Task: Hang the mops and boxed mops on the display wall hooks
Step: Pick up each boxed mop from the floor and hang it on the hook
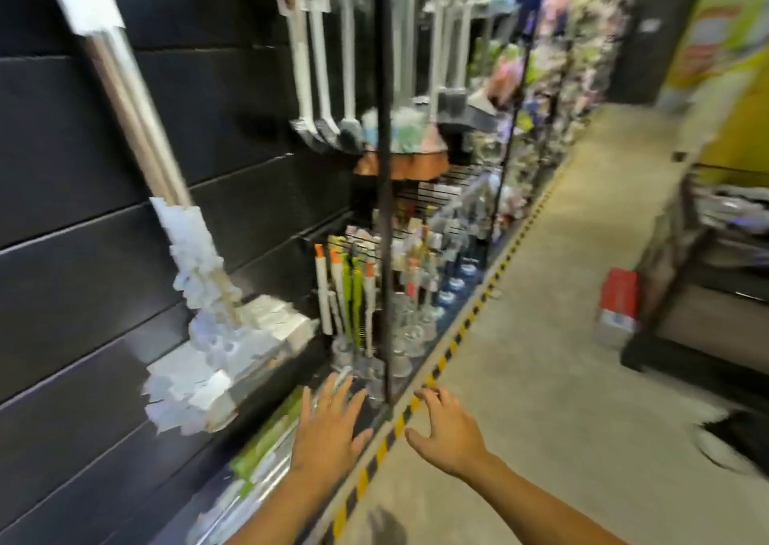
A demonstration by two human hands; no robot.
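Observation:
A long mop (137, 111) with a silver handle and a white fringed head (199, 336) hangs on the black slatted display wall (62, 194) at the left. Further along the wall hang several white-handled mops (310, 70). Boxed goods in green and white packaging (266, 440) lie low along the wall's base. My left hand (328, 424) is spread open above those boxes, touching nothing. My right hand (447, 424) hovers over the striped floor edge, fingers loosely bent and empty. The frame is blurred by motion.
A black upright post (385, 169) stands just ahead of my hands. Shelves of brushes and bottles (374, 286) run along the wall. A yellow-black floor strip (470, 315) borders the aisle (561, 294). A red box (618, 299) and a low dark rack (707, 294) sit at the right.

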